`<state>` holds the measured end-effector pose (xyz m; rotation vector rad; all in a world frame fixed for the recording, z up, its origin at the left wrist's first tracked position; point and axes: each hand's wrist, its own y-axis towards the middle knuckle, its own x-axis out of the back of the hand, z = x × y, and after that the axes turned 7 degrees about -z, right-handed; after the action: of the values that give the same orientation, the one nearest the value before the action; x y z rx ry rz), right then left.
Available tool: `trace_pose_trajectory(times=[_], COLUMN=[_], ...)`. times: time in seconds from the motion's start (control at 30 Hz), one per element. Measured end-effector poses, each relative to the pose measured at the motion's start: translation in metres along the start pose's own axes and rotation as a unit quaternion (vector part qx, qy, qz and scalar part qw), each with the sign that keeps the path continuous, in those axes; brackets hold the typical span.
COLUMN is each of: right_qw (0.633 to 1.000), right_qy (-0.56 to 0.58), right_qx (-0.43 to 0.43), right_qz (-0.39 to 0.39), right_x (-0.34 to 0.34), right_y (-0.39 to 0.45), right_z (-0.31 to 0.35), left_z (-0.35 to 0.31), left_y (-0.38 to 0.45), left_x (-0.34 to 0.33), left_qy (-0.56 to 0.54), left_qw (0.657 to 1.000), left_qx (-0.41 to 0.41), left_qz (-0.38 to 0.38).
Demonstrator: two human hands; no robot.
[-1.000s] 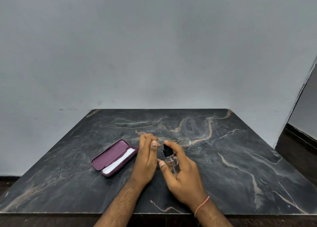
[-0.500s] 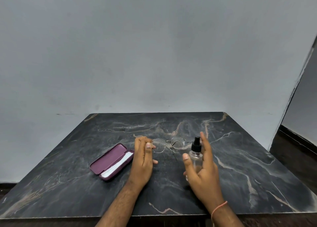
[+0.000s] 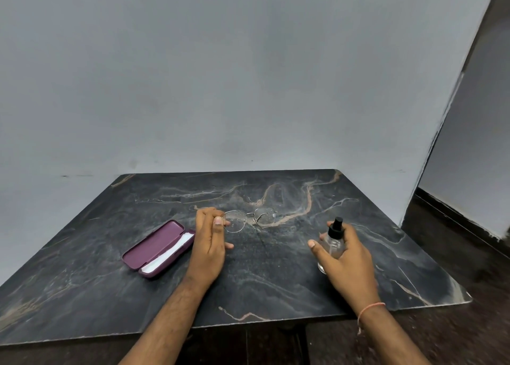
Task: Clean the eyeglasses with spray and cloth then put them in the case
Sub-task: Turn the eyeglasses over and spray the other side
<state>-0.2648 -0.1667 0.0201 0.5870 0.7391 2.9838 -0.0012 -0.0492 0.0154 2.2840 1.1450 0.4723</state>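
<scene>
The left hand (image 3: 209, 246) pinches the left end of the glasses (image 3: 249, 219) between thumb and fingers (image 3: 209, 214), holding them at or just above the tabletop (image 3: 276, 276); whether the frame touches the stone cannot be told. The right hand (image 3: 345, 257) is wrapped around the spray bottle (image 3: 334, 240), its black nozzle up and its base low, close to the stone.

A second ago the bottle was right in front of the lenses, its nozzle close to them. Since then the right hand has carried it out to the right, well apart from the glasses, and lowered it. That reads as the spraying being over: the bottle is likely about to be set down, and fine specks on the lenses suggest they are wet. Wiping comes next.

The glasses lie with their long axis running left to right across the tabletop, slightly angled away, the lenses facing roughly toward the person. The temples are too thin to make out.

The case (image 3: 158, 250) sits open just left of the left hand, long axis slanting from near-left to far-right, with the white cloth (image 3: 168, 255) lying inside it.
</scene>
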Motion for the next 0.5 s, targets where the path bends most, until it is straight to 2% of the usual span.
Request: trace_pose_trajectory(times=[0.2,0.3,0.4,0.47,0.5], right_qw=[1.0,0.995,0.976,0.965,0.968], right_qy=[0.005,-0.037,-0.025,0.011,0.047], right_qx=[0.001,0.077,0.159,0.206,0.2], right_qz=[0.017,-0.053,-0.146,-0.162,-0.147], right_x=[0.007,0.007,0.008,0.008,0.006], right_y=[-0.004,-0.006,-0.016,-0.028,-0.036], right_z=[0.006,0.01,0.016,0.019,0.023], left_z=[-0.007,-0.01,-0.013,-0.018,-0.022], left_y=[-0.004,-0.006,-0.006,-0.005,-0.004], left_x=[-0.001,-0.001,0.003,0.008,0.011], left_qy=[-0.001,0.01,0.002,-0.015,-0.025], left_qw=[1.0,0.999,1.0,1.0,1.0], left_qx=[-0.023,-0.03,-0.02,-0.019,-0.015], left_qz=[0.003,0.007,0.001,0.003,0.004])
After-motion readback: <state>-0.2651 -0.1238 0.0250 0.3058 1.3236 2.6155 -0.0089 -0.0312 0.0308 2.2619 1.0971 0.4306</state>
